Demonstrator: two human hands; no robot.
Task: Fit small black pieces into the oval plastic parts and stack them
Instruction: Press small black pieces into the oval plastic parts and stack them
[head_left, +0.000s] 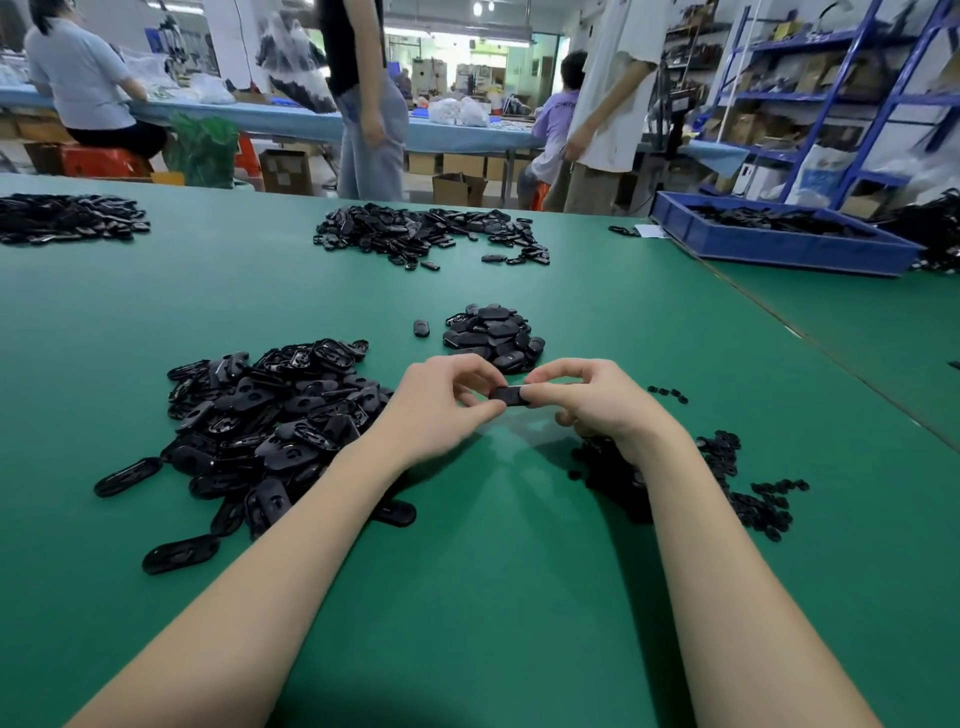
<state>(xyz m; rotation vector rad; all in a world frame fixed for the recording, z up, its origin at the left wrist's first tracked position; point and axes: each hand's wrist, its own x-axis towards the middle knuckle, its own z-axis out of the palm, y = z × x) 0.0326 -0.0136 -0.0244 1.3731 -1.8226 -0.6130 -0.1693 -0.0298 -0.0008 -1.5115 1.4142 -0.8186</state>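
Observation:
Between my two hands, just above the green table, I hold one black oval plastic part (508, 396). My left hand (441, 410) pinches its left end and my right hand (597, 402) pinches its right end with thumb and fingers. A big loose heap of oval parts (270, 421) lies to the left of my left forearm. Under and right of my right wrist lies a scatter of small black pieces (748, 493). Just beyond my hands sits a compact pile of oval parts (491, 335), with a single one (421, 328) lying to its left.
Farther back on the green table (493, 597) lie more heaps of black parts (431, 234) and another at the far left (67, 218). A blue bin (779, 244) with parts stands at the back right. People stand and sit beyond the table edge.

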